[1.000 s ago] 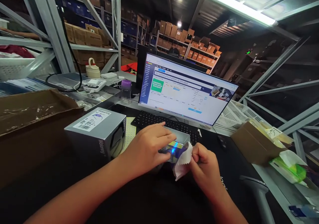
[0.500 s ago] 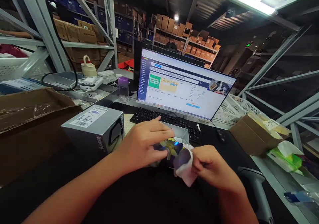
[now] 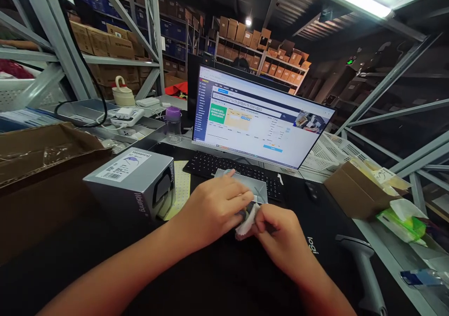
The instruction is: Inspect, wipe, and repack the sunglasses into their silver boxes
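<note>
Left hand point(image 3: 214, 208) is curled over a small dark item point(image 3: 249, 208) and grips it at the bench's front middle, just before the keyboard point(image 3: 210, 164). Most of the item is hidden under the fingers. Right hand point(image 3: 278, 236) has its fingers pinched on a white cloth point(image 3: 244, 224), which is pressed against the item's right side.

My read on doing this wipe well:
- hold the item by its edges so the bare fingers stay off the face being rubbed
- light, one-way strokes with a clean patch of cloth
- work low over the black mat point(image 3: 217, 278) — a slip then costs nothing

Bench:
- open grey tray point(image 3: 257, 187) touching the keyboard's front edge, just behind the hands
- grey product box point(image 3: 131, 180) with a barcode label, left of the hands
- big brown carton point(image 3: 42, 159) at the left edge
- handheld scanner point(image 3: 365, 264) at the front right corner
- small cardboard box point(image 3: 352, 192) with packets near the right edge
- monitor point(image 3: 259, 119) lit at the back, purple-capped bottle point(image 3: 173, 124) beside it

Room — a warehouse, with steel racking point(image 3: 52, 35) around the bench, cartons stacked on far shelves and a strip light overhead.
</note>
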The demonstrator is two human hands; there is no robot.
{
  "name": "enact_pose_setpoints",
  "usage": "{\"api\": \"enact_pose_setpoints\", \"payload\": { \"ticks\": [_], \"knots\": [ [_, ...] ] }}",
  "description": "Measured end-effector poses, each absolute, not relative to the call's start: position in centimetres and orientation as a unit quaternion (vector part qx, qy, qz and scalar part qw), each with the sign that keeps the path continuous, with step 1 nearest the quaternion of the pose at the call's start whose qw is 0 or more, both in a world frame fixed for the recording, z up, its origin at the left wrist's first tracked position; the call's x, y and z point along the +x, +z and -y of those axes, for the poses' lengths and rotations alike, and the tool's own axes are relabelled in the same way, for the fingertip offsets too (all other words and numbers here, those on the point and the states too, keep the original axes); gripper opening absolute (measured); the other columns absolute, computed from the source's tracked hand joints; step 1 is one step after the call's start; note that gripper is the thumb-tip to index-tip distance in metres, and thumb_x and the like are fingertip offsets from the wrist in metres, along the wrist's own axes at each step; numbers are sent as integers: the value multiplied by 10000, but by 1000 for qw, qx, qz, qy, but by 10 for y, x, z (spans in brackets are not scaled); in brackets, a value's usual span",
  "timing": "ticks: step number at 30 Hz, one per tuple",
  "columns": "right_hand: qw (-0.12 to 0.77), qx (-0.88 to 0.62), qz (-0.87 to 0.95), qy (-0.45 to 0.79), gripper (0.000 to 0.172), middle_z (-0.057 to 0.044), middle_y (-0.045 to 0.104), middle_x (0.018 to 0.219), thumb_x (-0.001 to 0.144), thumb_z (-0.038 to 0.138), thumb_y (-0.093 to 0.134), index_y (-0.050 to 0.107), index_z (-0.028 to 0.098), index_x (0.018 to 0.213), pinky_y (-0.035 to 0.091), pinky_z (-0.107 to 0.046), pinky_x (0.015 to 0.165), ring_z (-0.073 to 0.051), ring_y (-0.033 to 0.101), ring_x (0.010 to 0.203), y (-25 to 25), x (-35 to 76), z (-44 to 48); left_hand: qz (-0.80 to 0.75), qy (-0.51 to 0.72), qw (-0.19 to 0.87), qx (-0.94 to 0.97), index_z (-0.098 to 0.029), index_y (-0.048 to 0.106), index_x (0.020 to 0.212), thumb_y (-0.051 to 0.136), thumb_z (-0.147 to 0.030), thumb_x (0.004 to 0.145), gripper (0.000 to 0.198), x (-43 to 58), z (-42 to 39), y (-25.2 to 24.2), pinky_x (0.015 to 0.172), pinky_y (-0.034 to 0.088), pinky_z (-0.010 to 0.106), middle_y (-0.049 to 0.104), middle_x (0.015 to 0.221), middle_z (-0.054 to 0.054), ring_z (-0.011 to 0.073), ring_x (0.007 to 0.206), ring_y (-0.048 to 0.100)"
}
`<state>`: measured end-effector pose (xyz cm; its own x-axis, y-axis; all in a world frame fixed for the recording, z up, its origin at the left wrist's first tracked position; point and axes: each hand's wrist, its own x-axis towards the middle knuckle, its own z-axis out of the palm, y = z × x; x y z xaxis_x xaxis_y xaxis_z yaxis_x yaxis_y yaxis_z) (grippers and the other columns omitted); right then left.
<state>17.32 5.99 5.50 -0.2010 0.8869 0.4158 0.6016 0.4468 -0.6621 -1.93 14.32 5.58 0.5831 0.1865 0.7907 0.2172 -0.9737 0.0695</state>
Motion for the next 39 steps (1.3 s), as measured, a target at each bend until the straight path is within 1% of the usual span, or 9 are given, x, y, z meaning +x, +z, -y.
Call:
{"api": "enact_pose_setpoints", "payload": {
  "ticks": [6,10,15,19,23,27,31,35,39],
  "knots": [
    [412,-405,769,275,220,54,610,644,842,86,620,541,205,675,393,-187,579,-86,538,586,64,219,-67,125,-479,-89,-864,-184,691,1054,661,-56,769,314,-33,-150,65,1139,455,406,738,1025,7,147,948,679],
    [396,-421,758,301,230,38,618,624,833,168,690,550,199,653,391,-211,568,-105,540,578,69,230,-68,125,-478,-96,-864,-176,690,1068,643,-63,772,321,-29,-150,61,1127,468,409,736,1011,9,152,930,672],
    [381,-526,734,198,253,59,533,569,779,182,739,536,189,628,307,-204,497,-82,422,514,63,190,-60,110,-430,-17,-896,-140,678,1014,591,-65,847,203,-16,-142,53,1169,412,456,723,950,37,150,865,663],
    [411,-559,712,108,193,68,540,572,764,90,651,524,195,663,313,-198,502,-82,444,509,55,170,-57,88,-425,31,-900,-130,666,967,545,-57,900,156,-11,-139,52,1191,377,462,723,912,42,138,851,669],
    [382,-517,738,202,233,52,588,631,821,213,732,546,197,681,354,-203,530,-97,492,559,62,192,-61,102,-434,-33,-895,-159,671,1070,624,-52,819,277,-24,-147,60,1202,359,482,728,1030,38,154,941,680],
    [350,-453,767,290,260,17,630,693,836,290,761,576,190,683,409,-233,627,-127,549,653,70,220,-65,101,-449,-98,-882,-160,688,1086,638,-30,778,338,-37,-153,68,1203,356,496,726,1030,28,143,941,677],
    [411,-450,688,394,319,19,601,676,760,340,847,585,178,677,399,-216,578,-112,519,624,69,220,-65,96,-447,-115,-882,-152,690,1089,614,-21,766,357,-39,-152,68,1199,349,530,722,1022,35,146,940,672],
    [470,-458,571,494,286,7,640,695,728,356,877,667,174,797,448,-191,552,-99,560,587,62,200,-61,101,-427,-96,-893,-169,674,1091,592,-20,783,352,-34,-148,64,1204,329,549,713,1029,32,150,942,662],
    [515,-487,551,440,278,-13,659,689,832,422,784,728,190,974,485,-213,530,-124,592,566,54,182,-54,90,-404,-59,-908,-166,654,1094,583,-32,822,311,-29,-144,63,1211,318,537,706,1030,42,158,948,659]
  ]
}}
